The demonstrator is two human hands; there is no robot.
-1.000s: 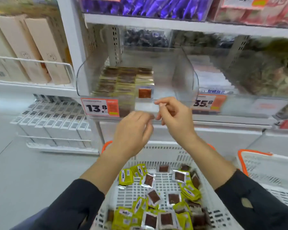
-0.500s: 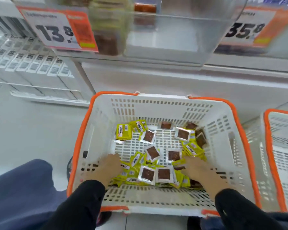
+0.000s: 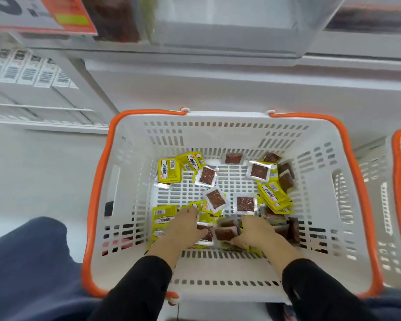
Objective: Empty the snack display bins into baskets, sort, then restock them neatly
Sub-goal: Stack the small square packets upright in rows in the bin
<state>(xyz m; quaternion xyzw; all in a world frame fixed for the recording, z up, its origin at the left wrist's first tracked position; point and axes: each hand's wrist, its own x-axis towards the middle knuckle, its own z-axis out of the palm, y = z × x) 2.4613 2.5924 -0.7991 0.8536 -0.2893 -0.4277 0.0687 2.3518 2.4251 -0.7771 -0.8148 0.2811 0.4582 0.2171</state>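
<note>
A white basket with an orange rim (image 3: 218, 133) sits on the floor below me. Several small snack packets lie loose in it, some yellow (image 3: 169, 173), some clear with a brown square (image 3: 215, 199). Both my hands are down in the near part of the basket. My left hand (image 3: 183, 228) curls over brown packets (image 3: 205, 234), its fingers touching them. My right hand (image 3: 256, 234) pinches the edge of a brown packet (image 3: 226, 234) between thumb and fingers. The clear display bin (image 3: 229, 24) hangs above at the top edge, holding a stack of packets on its left.
A second white basket with an orange rim (image 3: 397, 181) stands at the right. A price tag (image 3: 39, 15) hangs at the top left. White boxes with barcodes (image 3: 28, 75) fill the low shelf at the left. My knee in dark blue (image 3: 26, 262) is at the bottom left.
My hands left the display bin and dropped into the basket, and my view tilted down. Since half a second ago both hands have drawn together onto the brown packets near the front.
</note>
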